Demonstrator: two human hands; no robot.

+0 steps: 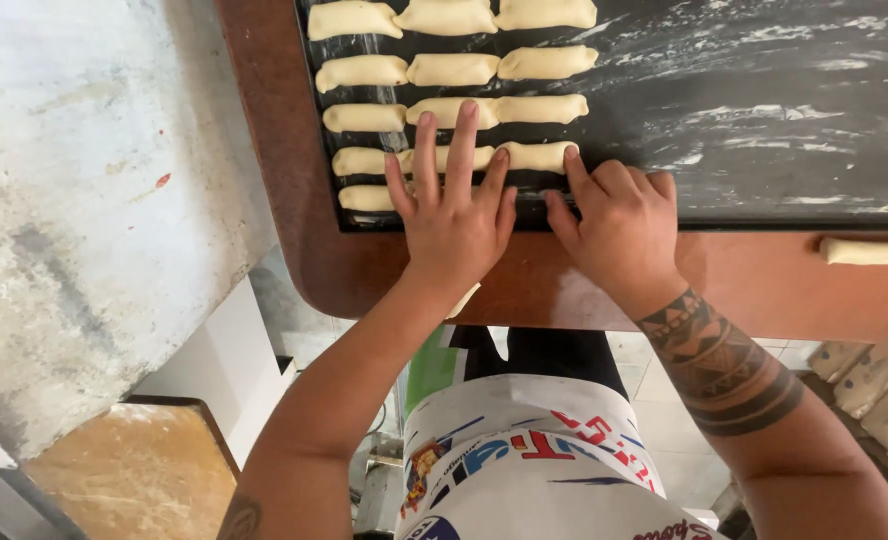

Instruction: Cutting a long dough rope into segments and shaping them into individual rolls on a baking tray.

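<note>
1. The left hand (451, 215) lies flat, fingers spread, pressing on the dough rolls (451, 110) in the near rows of the black tray (764, 110).
2. The right hand (619, 222) is curled beside it, its forefinger touching the end of a roll in the fourth row and its thumb at the tray's near edge; it pinches nothing that I can see.
3. To do this well, I judge light, even pressure is best: flat fingers, no digging in, so the rolls keep their shape and line up end to end.
4. Keeping each new roll snug against its neighbour and parallel to the row above should help.
5. Count: five rows show, three rolls in each of the upper four; the nearest row is partly hidden by the hands, so I cannot count it.
6. One more roll (869, 251) lies apart on the brown table (294, 180), right of the hands.
7. Two hands, one tray.
</note>
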